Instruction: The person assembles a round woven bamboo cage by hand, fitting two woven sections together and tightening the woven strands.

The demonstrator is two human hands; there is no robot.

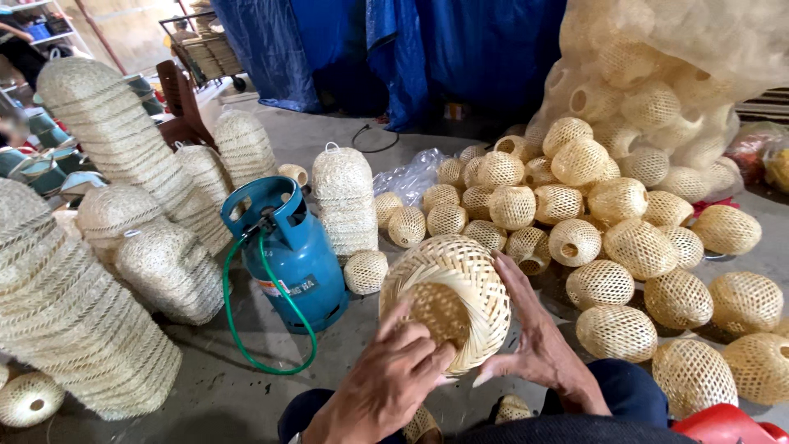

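Observation:
Both of my hands hold a round woven bamboo basket (448, 296) in front of me, its opening turned toward me. My left hand (390, 380) grips the near rim from below left, thumb against the weave. My right hand (534, 333) cups the right side, fingers spread along the rim. The basket is pale yellow with an open lattice weave.
A heap of similar woven balls (608, 222) lies on the concrete floor to the right, with more in a clear plastic bag (666, 74). A blue gas cylinder (288, 247) with a green hose (246, 345) stands left of centre. Stacks of nested woven shades (115, 156) fill the left.

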